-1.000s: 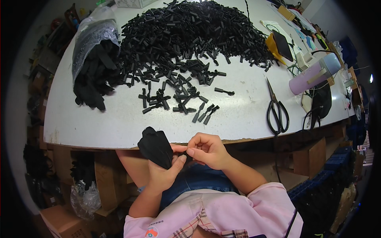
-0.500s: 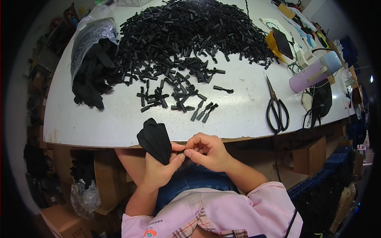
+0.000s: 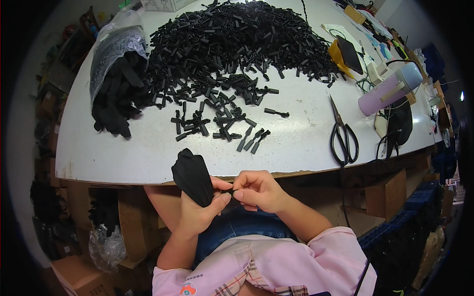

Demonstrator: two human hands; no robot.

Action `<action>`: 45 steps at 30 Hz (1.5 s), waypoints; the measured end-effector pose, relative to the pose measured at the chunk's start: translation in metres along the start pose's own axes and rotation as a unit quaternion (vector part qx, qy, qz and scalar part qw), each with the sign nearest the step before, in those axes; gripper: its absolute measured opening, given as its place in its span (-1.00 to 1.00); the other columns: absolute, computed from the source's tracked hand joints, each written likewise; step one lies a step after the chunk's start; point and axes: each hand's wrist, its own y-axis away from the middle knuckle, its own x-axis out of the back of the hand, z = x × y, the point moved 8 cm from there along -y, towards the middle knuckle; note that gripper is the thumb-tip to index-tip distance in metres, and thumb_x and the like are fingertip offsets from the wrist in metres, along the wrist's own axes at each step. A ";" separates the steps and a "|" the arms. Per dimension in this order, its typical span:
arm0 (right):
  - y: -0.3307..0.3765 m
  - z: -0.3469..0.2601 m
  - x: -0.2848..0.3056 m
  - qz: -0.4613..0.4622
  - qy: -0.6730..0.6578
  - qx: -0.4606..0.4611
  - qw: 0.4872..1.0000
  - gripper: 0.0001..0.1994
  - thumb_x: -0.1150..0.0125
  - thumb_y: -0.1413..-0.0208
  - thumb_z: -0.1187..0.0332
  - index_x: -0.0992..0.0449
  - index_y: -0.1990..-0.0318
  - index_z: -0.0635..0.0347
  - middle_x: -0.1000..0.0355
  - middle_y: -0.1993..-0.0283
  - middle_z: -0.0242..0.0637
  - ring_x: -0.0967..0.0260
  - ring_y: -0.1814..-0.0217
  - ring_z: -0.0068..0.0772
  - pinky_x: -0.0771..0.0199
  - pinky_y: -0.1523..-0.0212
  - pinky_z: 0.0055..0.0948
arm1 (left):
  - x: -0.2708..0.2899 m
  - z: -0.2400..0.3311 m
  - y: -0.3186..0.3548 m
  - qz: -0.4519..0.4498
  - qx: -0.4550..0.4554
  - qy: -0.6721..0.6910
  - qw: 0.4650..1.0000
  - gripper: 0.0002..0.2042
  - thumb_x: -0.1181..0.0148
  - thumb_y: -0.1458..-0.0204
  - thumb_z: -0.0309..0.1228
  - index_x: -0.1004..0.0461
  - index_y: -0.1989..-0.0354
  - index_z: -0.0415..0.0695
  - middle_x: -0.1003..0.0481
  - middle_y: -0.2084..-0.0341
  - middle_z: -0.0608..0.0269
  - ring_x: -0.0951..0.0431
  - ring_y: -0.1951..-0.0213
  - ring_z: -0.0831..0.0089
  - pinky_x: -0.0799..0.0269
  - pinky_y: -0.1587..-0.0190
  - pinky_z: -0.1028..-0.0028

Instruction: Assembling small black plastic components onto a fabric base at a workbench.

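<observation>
My left hand [image 3: 201, 209] is closed around a bundle of black fabric strips [image 3: 192, 177], which fans up over the front edge of the table. My right hand [image 3: 260, 191] is closed in a pinch just beside the left fingertips. Between the two hands' fingertips sits a small dark piece [image 3: 230, 191], mostly hidden by the fingers; its kind is hard to make out. Beyond them on the table lie loose black tabs with short looped ends [image 3: 227, 123], in front of a large pile of the same tabs [image 3: 237, 39].
A clear plastic bag [image 3: 106, 54] spilling more black strips lies at the left. To the right are black-handled scissors [image 3: 343, 138], a lilac bottle [image 3: 385, 91] and a phone on a yellow stand [image 3: 345, 54]. Cardboard boxes [image 3: 133, 222] stand below the white table [image 3: 118, 158].
My fingertips have shifted slightly, the right hand moving a little to the right and down from the left one, and the dark piece between them shows more. The bundle stays in my left hand.
</observation>
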 end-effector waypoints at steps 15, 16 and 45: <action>0.000 -0.011 -0.005 0.027 0.180 0.112 0.977 -0.93 0.01 -0.01 0.48 -0.32 0.45 0.29 -0.19 0.59 -0.53 -0.02 0.58 -0.82 -0.01 0.62 -0.76 | 0.003 -0.001 0.000 0.027 -0.028 -0.002 0.999 -0.82 -0.12 0.20 -0.57 -0.36 0.36 -0.30 -0.32 0.60 0.30 -0.25 0.70 0.71 -0.14 0.68 0.74; 0.000 -0.010 -0.006 0.015 0.175 0.119 0.977 -0.93 0.02 -0.01 0.48 -0.32 0.44 0.28 -0.19 0.59 -0.53 -0.01 0.58 -0.82 -0.01 0.61 -0.76 | 0.003 0.001 0.000 0.026 -0.029 -0.002 0.999 -0.82 -0.12 0.20 -0.57 -0.36 0.36 -0.30 -0.32 0.60 0.30 -0.25 0.70 0.71 -0.14 0.68 0.74; -0.004 -0.013 -0.044 -0.031 0.512 0.284 0.810 -0.81 -0.16 0.19 0.40 -0.33 0.44 0.29 -0.25 0.57 -0.22 -0.25 0.62 -0.28 -0.25 0.64 -0.41 | 0.038 0.014 0.009 0.142 -0.103 0.059 0.983 -0.86 0.04 0.00 -0.41 -0.25 0.42 -0.24 -0.25 0.69 0.29 -0.14 0.78 0.66 -0.09 0.76 0.70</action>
